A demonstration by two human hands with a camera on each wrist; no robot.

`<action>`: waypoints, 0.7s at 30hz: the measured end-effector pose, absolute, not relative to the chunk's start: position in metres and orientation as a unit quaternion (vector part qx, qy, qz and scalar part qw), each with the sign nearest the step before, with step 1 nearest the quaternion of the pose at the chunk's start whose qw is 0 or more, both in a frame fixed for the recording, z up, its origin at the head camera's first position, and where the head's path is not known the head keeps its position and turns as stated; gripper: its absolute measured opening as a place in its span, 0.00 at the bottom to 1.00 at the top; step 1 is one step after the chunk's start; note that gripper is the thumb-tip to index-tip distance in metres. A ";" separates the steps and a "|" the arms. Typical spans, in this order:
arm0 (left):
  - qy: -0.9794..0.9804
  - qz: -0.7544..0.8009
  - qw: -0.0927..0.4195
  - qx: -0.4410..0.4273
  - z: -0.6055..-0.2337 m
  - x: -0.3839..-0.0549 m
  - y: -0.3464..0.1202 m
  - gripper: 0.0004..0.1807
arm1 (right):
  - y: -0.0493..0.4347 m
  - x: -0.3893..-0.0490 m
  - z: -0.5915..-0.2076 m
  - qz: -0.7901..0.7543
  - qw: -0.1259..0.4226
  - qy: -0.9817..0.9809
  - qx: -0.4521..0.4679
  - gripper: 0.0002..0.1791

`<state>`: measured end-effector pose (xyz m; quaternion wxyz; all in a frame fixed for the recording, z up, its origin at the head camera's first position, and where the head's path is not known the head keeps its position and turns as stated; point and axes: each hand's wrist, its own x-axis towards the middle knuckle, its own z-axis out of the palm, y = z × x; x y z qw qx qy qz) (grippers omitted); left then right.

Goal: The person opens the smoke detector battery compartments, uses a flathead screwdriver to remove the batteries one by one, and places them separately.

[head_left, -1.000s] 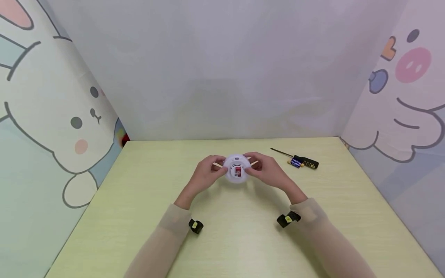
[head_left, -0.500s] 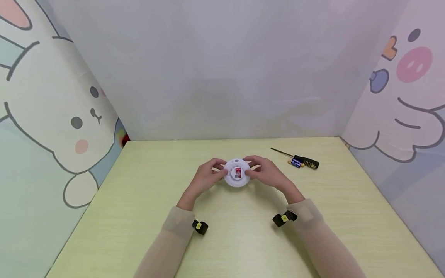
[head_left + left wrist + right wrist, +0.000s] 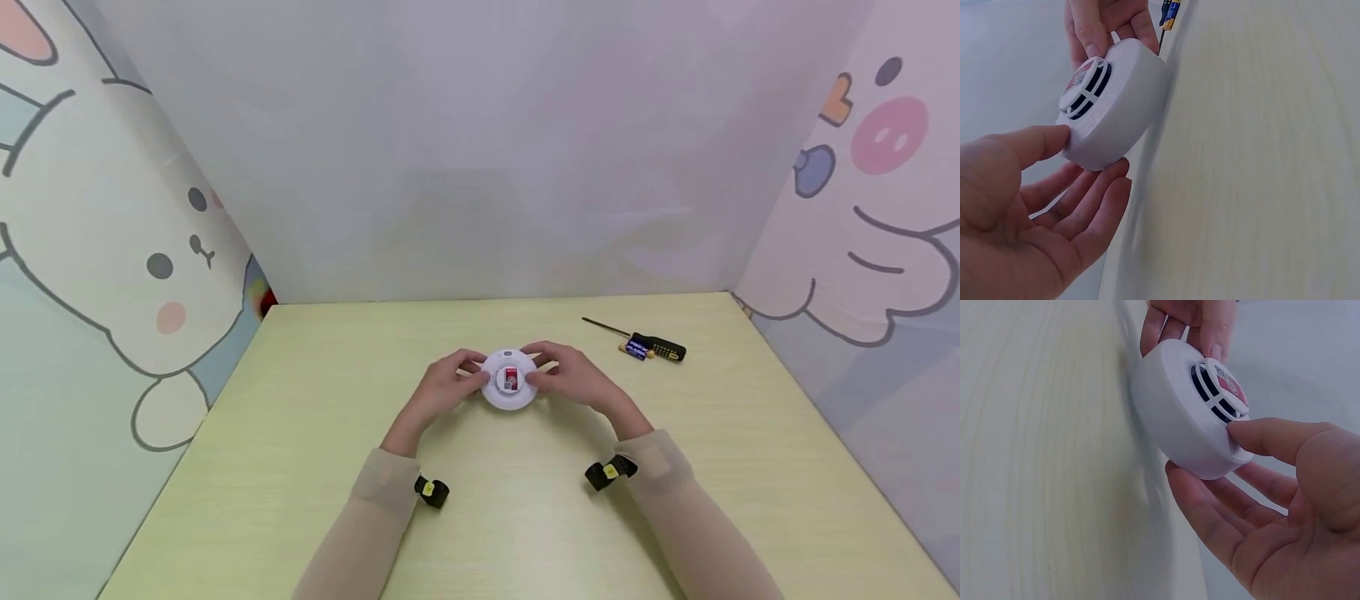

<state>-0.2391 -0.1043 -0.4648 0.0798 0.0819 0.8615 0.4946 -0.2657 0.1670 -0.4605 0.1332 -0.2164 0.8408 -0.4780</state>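
A round white smoke detector with a red label and dark slotted vents is between both hands in the head view. My left hand grips its left rim, thumb on the face and fingers underneath, as the left wrist view also shows. On the opposite rim, my right hand holds it the same way. The detector is low over the table with its vented side up. Whether its underside touches the wood cannot be told, and that underside is hidden.
A black-handled screwdriver lies at the back right of the pale wooden table. Blue-and-yellow batteries lie against its handle. Cartoon-printed walls enclose the table's left and right sides, and a plain grey one stands behind.
Both hands have brought the smoke detector down and slightly toward me, its face turning more upward. Two pale strips that stuck out at its sides a second ago no longer show.
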 end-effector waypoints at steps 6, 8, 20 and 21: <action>0.861 0.496 0.085 0.082 -0.466 -0.237 -0.105 0.20 | 0.167 -0.265 -0.462 -0.479 0.137 0.838 -0.224 0.27; 0.860 0.496 0.087 0.083 -0.466 -0.238 -0.105 0.20 | 0.166 -0.264 -0.461 -0.479 0.140 0.838 -0.223 0.27; 0.849 0.500 0.127 0.117 -0.467 -0.239 -0.111 0.30 | 0.167 -0.261 -0.459 -0.465 0.152 0.835 -0.253 0.34; 0.847 0.502 0.130 0.120 -0.466 -0.239 -0.111 0.31 | 0.167 -0.261 -0.459 -0.463 0.153 0.835 -0.255 0.35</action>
